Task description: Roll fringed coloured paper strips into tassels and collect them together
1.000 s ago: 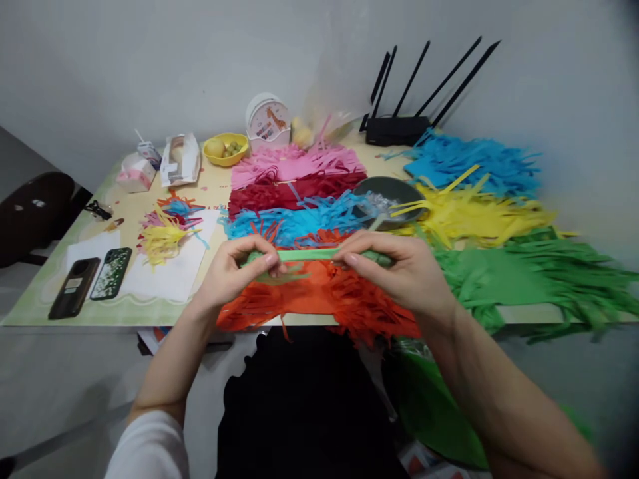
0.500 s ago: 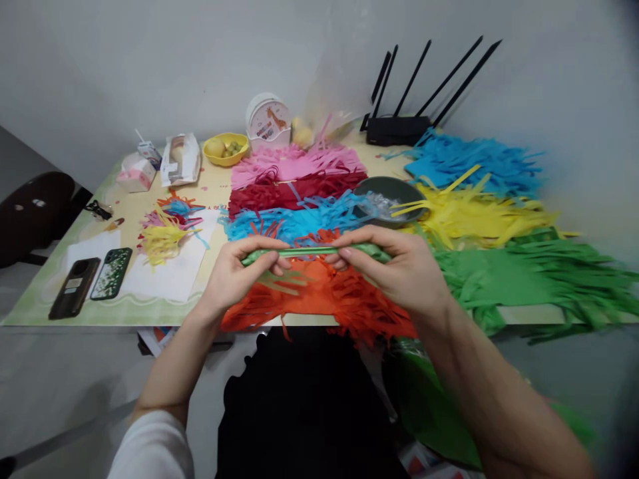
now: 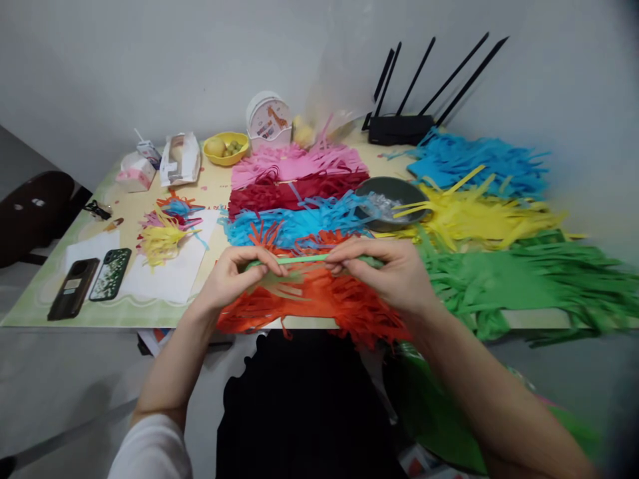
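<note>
Both hands grip a long green rolled strip of fringed paper (image 3: pixel 304 259), held level just above the orange fringed paper (image 3: pixel 319 299) at the table's near edge. My left hand (image 3: pixel 234 276) pinches its left end with fingers closed. My right hand (image 3: pixel 387 273) is closed over its right end, which it hides. Loose green fringe hangs below the strip between the hands.
Fringed paper lies in bands: pink (image 3: pixel 297 163), dark red (image 3: pixel 294 193), blue (image 3: pixel 299 223), a second blue (image 3: pixel 474 163), yellow (image 3: pixel 479 216), green (image 3: pixel 524 279). A grey bowl (image 3: pixel 389 199), router (image 3: pixel 399 130), yellow fruit bowl (image 3: pixel 225 148), two phones (image 3: pixel 92 279), paper tassels (image 3: pixel 164 229) also sit on the table (image 3: pixel 74 313).
The strip has been turned and now looks thinner. Both hands sank slightly toward the orange paper, and the view shifted a little.
</note>
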### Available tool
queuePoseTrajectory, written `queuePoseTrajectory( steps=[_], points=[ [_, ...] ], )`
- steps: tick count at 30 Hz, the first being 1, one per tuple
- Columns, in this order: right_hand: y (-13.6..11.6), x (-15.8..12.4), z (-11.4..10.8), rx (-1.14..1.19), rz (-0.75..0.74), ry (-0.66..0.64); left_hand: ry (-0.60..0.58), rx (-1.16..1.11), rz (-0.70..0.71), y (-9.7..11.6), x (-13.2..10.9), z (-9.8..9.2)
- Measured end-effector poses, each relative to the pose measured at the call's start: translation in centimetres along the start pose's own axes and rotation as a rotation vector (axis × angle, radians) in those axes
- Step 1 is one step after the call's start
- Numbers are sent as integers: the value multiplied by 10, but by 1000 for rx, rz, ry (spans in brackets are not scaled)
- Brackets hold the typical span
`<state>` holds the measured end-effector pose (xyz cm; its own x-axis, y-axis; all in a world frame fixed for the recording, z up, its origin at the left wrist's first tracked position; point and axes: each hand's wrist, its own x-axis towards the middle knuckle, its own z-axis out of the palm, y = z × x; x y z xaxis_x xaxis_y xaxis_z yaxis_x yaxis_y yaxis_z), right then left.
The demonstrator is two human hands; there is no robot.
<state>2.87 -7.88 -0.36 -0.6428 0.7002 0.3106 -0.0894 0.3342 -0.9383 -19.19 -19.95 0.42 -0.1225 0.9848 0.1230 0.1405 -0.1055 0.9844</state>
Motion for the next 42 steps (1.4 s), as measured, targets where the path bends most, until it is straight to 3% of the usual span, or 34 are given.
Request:
queuePoseTrajectory(
  steps=[5,9,11,14,19,21,23,26,30,34,39,42],
  points=[
    [-13,-2,1,-225,-292,-106,-126,319,71,24,8,-1],
    [-15,-4,-3,-293,-352,-177,-246,466,28,25,15,5],
    [-15,-2,-9,-335,-285,-242,-212,625,125,21,16,6],
    [-16,10,-17,-318,-71,-324,-131,881,381,15,16,6],
    [-7,30,-4,18,244,-559,-29,1124,850,2,14,3],
    [-1,30,7,178,314,-547,52,1164,972,-5,12,1],
    [3,26,17,281,356,-460,133,1160,1004,-13,11,0],
    [3,19,29,376,334,-323,271,1023,907,-23,13,6],
    [-3,22,41,452,169,-199,449,519,604,-23,17,28],
    [-4,33,41,368,31,-158,507,154,314,-15,20,44],
    [2,35,44,146,-94,-22,513,26,203,-22,29,50],
    [5,35,39,-118,-265,-15,591,28,194,-27,37,49]
  ],
)
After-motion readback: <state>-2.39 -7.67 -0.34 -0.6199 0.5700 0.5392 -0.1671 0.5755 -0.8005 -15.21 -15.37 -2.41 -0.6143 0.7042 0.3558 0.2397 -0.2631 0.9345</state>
